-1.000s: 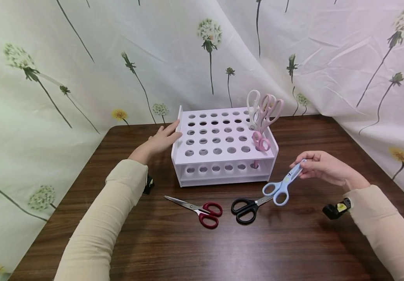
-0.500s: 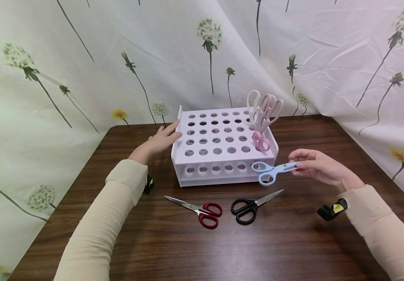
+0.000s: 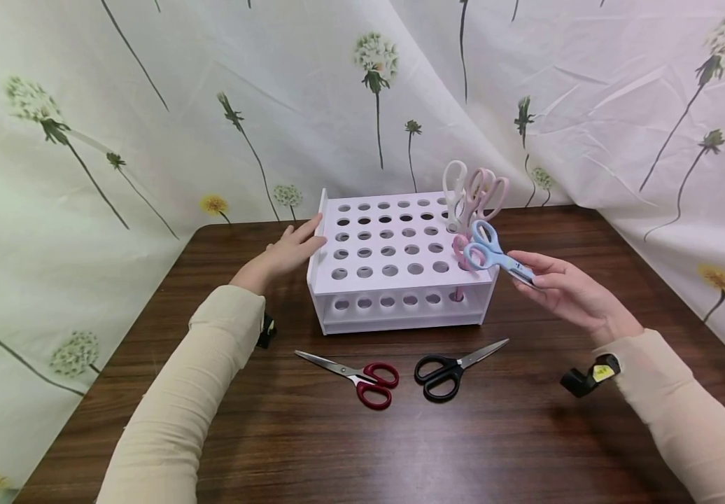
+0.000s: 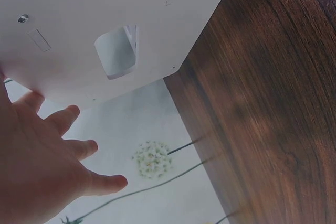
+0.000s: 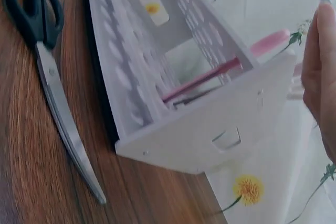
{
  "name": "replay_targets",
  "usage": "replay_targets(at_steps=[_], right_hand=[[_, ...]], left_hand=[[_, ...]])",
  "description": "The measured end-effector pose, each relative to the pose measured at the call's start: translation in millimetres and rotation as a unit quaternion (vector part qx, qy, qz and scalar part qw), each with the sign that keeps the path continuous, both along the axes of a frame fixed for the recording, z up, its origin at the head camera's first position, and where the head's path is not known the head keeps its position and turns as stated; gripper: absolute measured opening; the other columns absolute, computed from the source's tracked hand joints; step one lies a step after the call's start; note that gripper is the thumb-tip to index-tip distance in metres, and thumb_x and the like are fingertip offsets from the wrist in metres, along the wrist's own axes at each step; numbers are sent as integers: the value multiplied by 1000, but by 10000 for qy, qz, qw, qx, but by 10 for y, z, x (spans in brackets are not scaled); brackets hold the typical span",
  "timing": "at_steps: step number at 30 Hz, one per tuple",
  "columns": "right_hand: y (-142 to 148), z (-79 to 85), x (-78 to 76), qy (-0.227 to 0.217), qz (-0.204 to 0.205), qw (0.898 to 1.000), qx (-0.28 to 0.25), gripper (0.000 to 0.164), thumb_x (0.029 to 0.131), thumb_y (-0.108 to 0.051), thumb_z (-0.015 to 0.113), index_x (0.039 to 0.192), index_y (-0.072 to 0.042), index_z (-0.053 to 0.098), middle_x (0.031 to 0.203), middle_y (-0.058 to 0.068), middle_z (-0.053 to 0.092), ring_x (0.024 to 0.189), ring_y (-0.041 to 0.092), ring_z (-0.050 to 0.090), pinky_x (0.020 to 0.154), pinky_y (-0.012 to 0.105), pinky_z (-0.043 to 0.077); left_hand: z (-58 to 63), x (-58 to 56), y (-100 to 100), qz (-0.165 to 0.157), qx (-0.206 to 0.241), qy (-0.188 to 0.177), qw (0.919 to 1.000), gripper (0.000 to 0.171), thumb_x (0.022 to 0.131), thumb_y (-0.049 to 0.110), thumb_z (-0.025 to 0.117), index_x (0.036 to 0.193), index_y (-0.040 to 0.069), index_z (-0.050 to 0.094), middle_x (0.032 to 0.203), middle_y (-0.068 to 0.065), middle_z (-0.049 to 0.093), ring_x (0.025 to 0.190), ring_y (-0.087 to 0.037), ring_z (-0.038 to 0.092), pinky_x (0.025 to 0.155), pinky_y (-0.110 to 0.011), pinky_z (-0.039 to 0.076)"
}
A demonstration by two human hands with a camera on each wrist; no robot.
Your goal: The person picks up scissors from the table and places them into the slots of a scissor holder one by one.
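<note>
Light-blue scissors (image 3: pixel 492 253) are pinched at the blade end by my right hand (image 3: pixel 560 288), handles tilted up and left over the right front corner of a white rack (image 3: pixel 375 283). In the head view they partly cover small pink scissors (image 3: pixel 459 246) standing in that rack. With fingers extended, my left hand (image 3: pixel 287 255) rests against the rack's left side panel; the left wrist view shows the same hand (image 4: pixel 47 156) with its fingers spread. White scissors (image 3: pixel 453 183) and pale-pink scissors (image 3: pixel 477 189) stand handles up in the rack's back right holes.
Red-handled scissors (image 3: pixel 362 381) and black-handled scissors (image 3: pixel 447 374) lie on the brown wooden table (image 3: pixel 337 455) before the rack. Rows of round holes cover the rack's top. A white flower-print cloth (image 3: pixel 312 84) hangs behind the table.
My right hand has moved left and up with the light-blue scissors, and their handles have swung from pointing down-left to up-left. My left hand has stayed on the rack's side.
</note>
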State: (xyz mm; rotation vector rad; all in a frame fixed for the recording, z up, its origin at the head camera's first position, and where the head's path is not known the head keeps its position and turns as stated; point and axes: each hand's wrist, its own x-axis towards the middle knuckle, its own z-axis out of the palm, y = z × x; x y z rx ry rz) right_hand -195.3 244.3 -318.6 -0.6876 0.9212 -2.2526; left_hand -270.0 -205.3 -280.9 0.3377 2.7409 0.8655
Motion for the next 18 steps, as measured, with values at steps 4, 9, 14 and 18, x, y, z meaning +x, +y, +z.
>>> replay_targets(at_steps=[4,9,14,18], right_hand=[[-73,2,-5,58,191,9993,-324,51,94,15,11,130,9,47,125,20,52,112,25,52,97,30,36],[-147,7,13,-10,301,9989,-364,48,96,11,10,127,12,47,119,22,53,109,28,54,96,30,38],[-187,31,21,59,262,9989,-375,47,97,10,11,127,10,47,119,22,53,109,30,55,97,36,36],[-193,50,27,153,222,9987,-422,44,98,8,14,128,8,47,119,22,54,111,32,53,99,41,33]], left_hand=[[-9,-4,-2,-7,43,-8,10000,60,97,47,29,149,30,4,153,-4,8,136,-29,-14,99,-61,-10],[-13,-4,-8,-34,25,-13,10000,61,97,47,29,149,29,4,153,-5,7,136,-29,-14,99,-61,-11],[-6,-3,-11,1,91,14,10000,60,97,47,30,149,30,5,153,-4,10,136,-29,-13,99,-61,-10],[-1,-6,-14,41,105,7,9999,60,97,47,30,149,31,5,153,-3,10,137,-28,-12,100,-61,-9]])
